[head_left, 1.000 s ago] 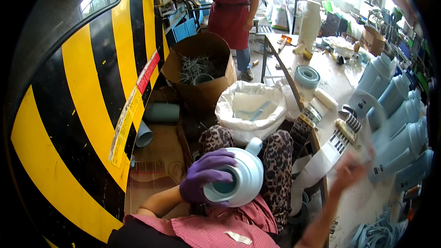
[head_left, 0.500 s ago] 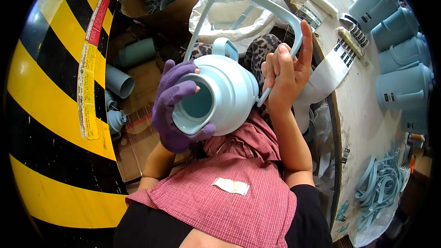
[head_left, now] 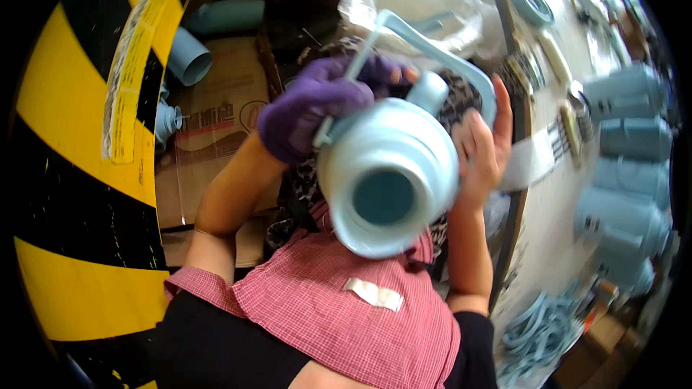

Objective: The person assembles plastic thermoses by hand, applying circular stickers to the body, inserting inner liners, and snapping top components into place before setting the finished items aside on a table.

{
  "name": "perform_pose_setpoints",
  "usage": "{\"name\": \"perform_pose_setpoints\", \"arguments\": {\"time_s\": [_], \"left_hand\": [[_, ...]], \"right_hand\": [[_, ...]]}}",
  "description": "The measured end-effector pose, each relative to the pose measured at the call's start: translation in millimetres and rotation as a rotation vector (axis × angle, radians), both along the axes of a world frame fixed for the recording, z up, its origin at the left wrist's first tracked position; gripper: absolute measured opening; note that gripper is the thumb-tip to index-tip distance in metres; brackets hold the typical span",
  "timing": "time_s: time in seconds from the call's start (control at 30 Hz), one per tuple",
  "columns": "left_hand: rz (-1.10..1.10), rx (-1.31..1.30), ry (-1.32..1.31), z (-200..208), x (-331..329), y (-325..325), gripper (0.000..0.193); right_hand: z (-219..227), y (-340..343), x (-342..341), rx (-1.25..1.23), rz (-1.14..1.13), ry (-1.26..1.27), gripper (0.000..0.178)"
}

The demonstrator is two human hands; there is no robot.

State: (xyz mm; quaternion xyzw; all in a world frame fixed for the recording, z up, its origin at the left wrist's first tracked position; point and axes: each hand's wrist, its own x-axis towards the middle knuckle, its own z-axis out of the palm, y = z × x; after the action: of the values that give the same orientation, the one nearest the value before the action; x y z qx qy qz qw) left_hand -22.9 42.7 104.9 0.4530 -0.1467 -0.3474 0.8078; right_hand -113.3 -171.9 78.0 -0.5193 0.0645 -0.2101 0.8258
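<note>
A light blue plastic jug body [head_left: 429,148] is tilted in front of my chest, its round mouth facing me and a small grip on its far side. A long, thin carry handle [head_left: 432,48] arches beyond it. My left hand [head_left: 313,104], in a purple glove with bare fingertips, is closed round the handle's left arm, close to the jug's side. At the jug's right, my bare right hand [head_left: 481,151] has its fingers curled at the handle's other arm, index finger pointing up. The handle's right end is hidden behind that hand and the jug.
A yellow-and-black striped panel [head_left: 72,202] rises at my left. Beside it, blue cylinders [head_left: 189,57] lie near cardboard [head_left: 216,166]. Ahead stands a bin with a white plastic liner [head_left: 367,0]. The right-hand table [head_left: 551,209] bears several blue jugs [head_left: 620,212] and a heap of blue strips [head_left: 544,335].
My left hand has moved from the jug's mouth to the handle's left arm. The jug has turned, so its mouth points more towards me. The whole view has shifted.
</note>
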Motion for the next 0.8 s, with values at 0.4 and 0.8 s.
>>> {"name": "perform_pose_setpoints", "arguments": {"time_s": [0.4,0.8], "left_hand": [[-0.002,-0.11,-0.018,-46.2,-14.2,-11.1,0.023],[0.022,-0.163,-0.049,-53.5,-34.2,1.1,0.024]], "right_hand": [[-3.6,-6.5,-18.4,-0.159,-0.098,0.106,0.055],[-11.2,7.5,-32.6,-0.15,-0.069,0.092,0.057]]}}
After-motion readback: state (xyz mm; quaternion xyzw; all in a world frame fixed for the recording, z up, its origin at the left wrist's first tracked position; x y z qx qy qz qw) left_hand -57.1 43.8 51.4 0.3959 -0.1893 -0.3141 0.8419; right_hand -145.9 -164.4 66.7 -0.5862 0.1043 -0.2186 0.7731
